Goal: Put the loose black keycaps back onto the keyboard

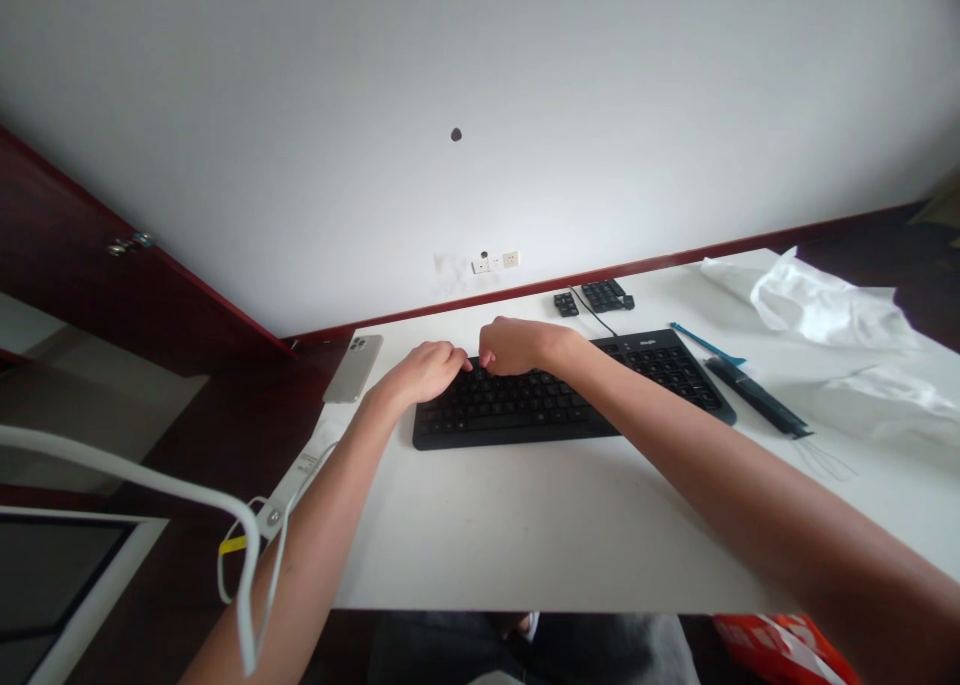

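Note:
A black keyboard [525, 417] lies on the white table [480, 525]. Both hands are at its upper left part, close together. My left hand [436, 370] is closed over the keyboard's far left corner, its fingertips at the top row. Just right of it, my right hand [517, 347] is closed and bent down, fingertips over the upper keys. Whatever either hand pinches is too small or hidden to name. Part of the keyboard is covered by my right forearm. Behind it lie two black pieces with keys, a small one [566, 305] and a larger one [602, 295].
A phone [354, 368] lies at the table's left edge, near a white power strip [289, 485] and cable. Right of the keyboard are a blue tool [706, 344], a black brush-like tool [757, 397] and crumpled clear plastic [821, 300]. A white cable [150, 476] crosses the lower left.

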